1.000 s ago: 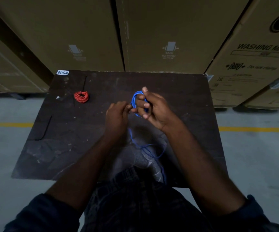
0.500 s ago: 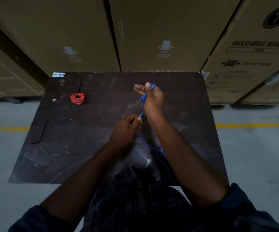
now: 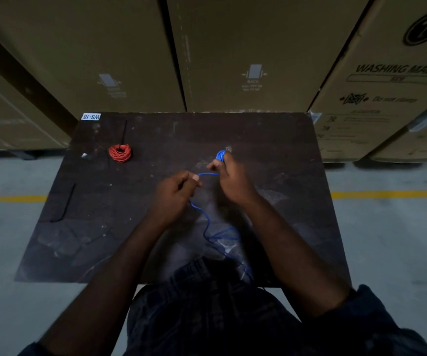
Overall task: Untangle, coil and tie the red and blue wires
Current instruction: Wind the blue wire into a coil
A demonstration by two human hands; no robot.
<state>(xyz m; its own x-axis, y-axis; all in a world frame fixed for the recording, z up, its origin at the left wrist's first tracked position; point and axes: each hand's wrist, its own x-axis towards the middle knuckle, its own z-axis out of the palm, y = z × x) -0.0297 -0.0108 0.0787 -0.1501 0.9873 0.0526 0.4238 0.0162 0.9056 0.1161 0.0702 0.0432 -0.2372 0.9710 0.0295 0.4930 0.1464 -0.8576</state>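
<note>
- Right hand (image 3: pixel 231 179): lower than before, blue wire (image 3: pixel 208 224) wound round fingers.
- Left hand (image 3: pixel 175 192): pinches the wire's strand.
- Red coil (image 3: pixel 120 152): tied, far left on table (image 3: pixel 104 227).

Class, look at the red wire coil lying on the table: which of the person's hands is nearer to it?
Left. The left hand is right of the red wire coil and nearer the person; the right hand is farther right, beyond it.
</note>
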